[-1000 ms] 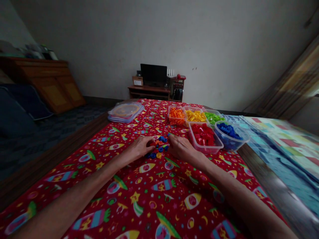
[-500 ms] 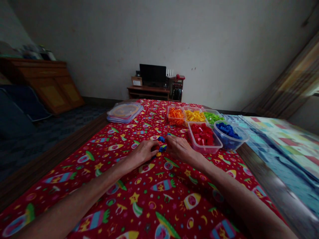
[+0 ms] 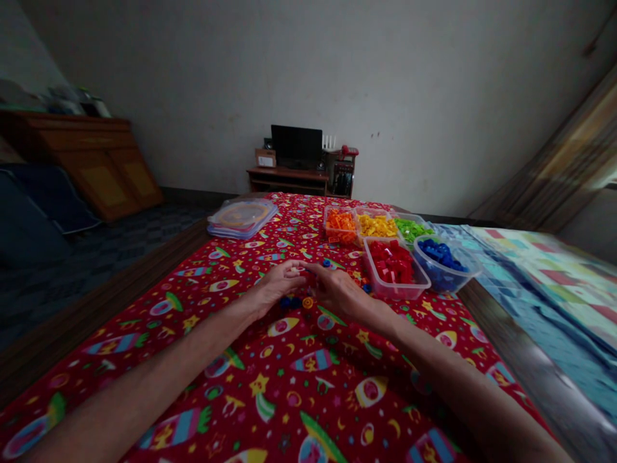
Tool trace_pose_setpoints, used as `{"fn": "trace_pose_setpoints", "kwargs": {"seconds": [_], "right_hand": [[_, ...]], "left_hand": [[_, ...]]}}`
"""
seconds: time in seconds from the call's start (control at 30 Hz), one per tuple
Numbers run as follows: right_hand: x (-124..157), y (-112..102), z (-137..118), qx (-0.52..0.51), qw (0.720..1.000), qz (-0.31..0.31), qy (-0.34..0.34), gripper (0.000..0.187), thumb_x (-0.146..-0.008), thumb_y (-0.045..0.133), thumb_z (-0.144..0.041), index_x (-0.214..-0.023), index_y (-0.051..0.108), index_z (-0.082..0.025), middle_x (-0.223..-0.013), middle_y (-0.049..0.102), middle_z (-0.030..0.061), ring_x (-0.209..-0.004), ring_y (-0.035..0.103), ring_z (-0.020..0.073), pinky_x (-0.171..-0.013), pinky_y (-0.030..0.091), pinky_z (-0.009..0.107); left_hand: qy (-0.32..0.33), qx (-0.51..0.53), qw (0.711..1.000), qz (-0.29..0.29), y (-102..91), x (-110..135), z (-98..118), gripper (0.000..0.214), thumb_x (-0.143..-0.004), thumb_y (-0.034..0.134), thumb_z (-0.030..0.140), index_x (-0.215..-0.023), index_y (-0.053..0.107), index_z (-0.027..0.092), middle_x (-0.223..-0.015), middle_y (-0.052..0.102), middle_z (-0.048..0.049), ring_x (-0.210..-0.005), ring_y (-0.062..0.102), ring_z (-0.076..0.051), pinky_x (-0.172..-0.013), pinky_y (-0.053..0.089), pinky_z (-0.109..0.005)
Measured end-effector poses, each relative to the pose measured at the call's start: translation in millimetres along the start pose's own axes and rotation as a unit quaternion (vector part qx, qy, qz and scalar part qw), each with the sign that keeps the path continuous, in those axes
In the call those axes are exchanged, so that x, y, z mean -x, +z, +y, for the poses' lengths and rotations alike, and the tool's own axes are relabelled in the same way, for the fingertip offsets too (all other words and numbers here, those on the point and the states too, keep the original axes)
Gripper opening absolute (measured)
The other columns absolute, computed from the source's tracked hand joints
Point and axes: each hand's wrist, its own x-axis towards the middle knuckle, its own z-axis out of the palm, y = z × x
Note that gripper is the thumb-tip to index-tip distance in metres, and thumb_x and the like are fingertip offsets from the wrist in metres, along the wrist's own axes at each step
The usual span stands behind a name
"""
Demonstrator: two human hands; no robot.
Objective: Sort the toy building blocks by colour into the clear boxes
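In dim light, a grey wall (image 3: 409, 83) stands behind a dark monitor (image 3: 296, 145) on a brown desk (image 3: 289, 173), with a 2-door wooden cabinet (image 3: 101, 173) on dark patterned floor (image 3: 130, 236) at left and a curtain (image 3: 563, 148) at right.

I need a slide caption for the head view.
Left hand and right hand close together beside loose pieces on patterned cloth, near filled tubs.

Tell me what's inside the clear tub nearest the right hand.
A heap of red plastic pieces lies in the tub. The upper pieces show; whatever lies deeper is covered by them, so I cannot tell what is at the bottom.
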Motion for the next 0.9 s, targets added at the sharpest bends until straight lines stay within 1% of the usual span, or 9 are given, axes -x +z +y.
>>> {"fn": "trace_pose_setpoints", "kwargs": {"seconds": [0.13, 0.23, 0.33, 0.47, 0.57, 0.63, 0.7, 0.8, 0.9], "right_hand": [[2, 7, -5, 0.020, 1.000, -0.002, -0.022, 0.025, -0.093, 0.040, -0.018, -0.114, 0.051, -0.011, -0.083, 0.065, 0.0063, -0.061, 0.049, 0.0104, -0.058, 0.033, 0.023], [1, 7, -7, 0.032, 0.999, 0.000, -0.018, 0.019, -0.093, 0.039, -0.016, -0.106, 0.053, -0.011, -0.080, 0.064, 0.0063, -0.062, 0.049, 0.0109, -0.057, 0.032, 0.024], [0, 8, -5, 0.066, 0.998, -0.009, -0.004, 0.018, -0.092, 0.040, -0.015, -0.103, 0.053, -0.011, -0.076, 0.062, 0.0050, -0.059, 0.047, 0.0111, -0.056, 0.031, 0.024], [-1, 14, 0, 0.093, 0.994, -0.047, -0.014, 0.016, -0.092, 0.041, -0.014, -0.092, 0.056, -0.009, -0.072, 0.060, 0.0050, -0.056, 0.043, 0.0095, -0.054, 0.029, 0.025], [-4, 10, -2, 0.098, 0.994, -0.053, -0.008, 0.015, -0.091, 0.043, -0.013, -0.088, 0.058, -0.010, -0.070, 0.059, 0.0034, -0.053, 0.040, 0.0083, -0.053, 0.028, 0.024], [-5, -4, -3, 0.102, 0.994, -0.036, 0.007, 0.014, -0.090, 0.045, -0.013, -0.086, 0.059, -0.011, -0.066, 0.057, 0.0009, -0.052, 0.039, 0.0078, -0.053, 0.026, 0.024], [-6, -27, 0, 0.119, 0.992, -0.008, 0.049, 0.014, -0.087, 0.048, -0.013, -0.081, 0.060, -0.012, -0.062, 0.055, -0.0010, -0.052, 0.038, 0.0074, -0.053, 0.025, 0.024], [0, -69, 18, 0.167, 0.976, 0.040, 0.136, 0.016, -0.083, 0.048, -0.013, -0.075, 0.062, -0.013, -0.058, 0.053, -0.0014, -0.051, 0.037, 0.0071, -0.053, 0.025, 0.023], [10, -104, 41, 0.202, 0.957, 0.065, 0.197, 0.019, -0.083, 0.048, -0.018, -0.080, 0.067, -0.013, -0.062, 0.059, 0.0013, -0.053, 0.042, 0.0084, -0.055, 0.028, 0.023]], "left_hand": [[0.027, -0.017, 0.999, -0.005, 6.8, 4, -1, 0.060, -0.058, 0.078, 0.042, -0.108, 0.058, 0.015, -0.102, 0.069, -0.0089, -0.092, 0.066, -0.023, -0.077, 0.049, -0.031], [0.013, -0.015, 1.000, -0.007, 6.6, 4, 0, 0.064, -0.057, 0.078, 0.044, -0.111, 0.057, 0.014, -0.093, 0.070, -0.0072, -0.086, 0.066, -0.022, -0.074, 0.050, -0.031], [0.004, -0.027, 0.999, -0.017, 5.9, 2, -2, 0.065, -0.057, 0.076, 0.045, -0.112, 0.057, 0.015, -0.085, 0.069, -0.0044, -0.081, 0.066, -0.021, -0.072, 0.049, -0.031], [0.005, -0.052, 0.998, -0.032, 7.2, 1, -7, 0.060, -0.061, 0.073, 0.045, -0.111, 0.056, 0.017, -0.077, 0.067, -0.0011, -0.073, 0.065, -0.018, -0.066, 0.048, -0.028], [0.018, -0.049, 0.998, -0.040, 9.4, 2, -6, 0.058, -0.064, 0.071, 0.046, -0.111, 0.055, 0.017, -0.079, 0.068, -0.0014, -0.074, 0.066, -0.017, -0.067, 0.050, -0.027], [0.031, -0.050, 0.998, -0.038, 9.6, 2, -3, 0.056, -0.069, 0.067, 0.051, -0.111, 0.055, 0.016, -0.086, 0.069, -0.0038, -0.079, 0.066, -0.018, -0.072, 0.052, -0.030], [0.054, -0.070, 0.996, -0.020, 6.5, -1, -2, 0.055, -0.073, 0.062, 0.056, -0.109, 0.056, 0.015, -0.091, 0.070, -0.0062, -0.080, 0.067, -0.019, -0.074, 0.053, -0.032], [0.107, -0.136, 0.985, 0.002, -5.0, -10, -5, 0.053, -0.075, 0.057, 0.060, -0.104, 0.060, 0.015, -0.093, 0.071, -0.0077, -0.079, 0.068, -0.021, -0.072, 0.055, -0.034], [0.139, -0.200, 0.970, 0.006, -19.0, -18, -9, 0.047, -0.077, 0.055, 0.056, -0.099, 0.064, 0.016, -0.093, 0.072, -0.0078, -0.084, 0.068, -0.023, -0.075, 0.055, -0.034]]}}
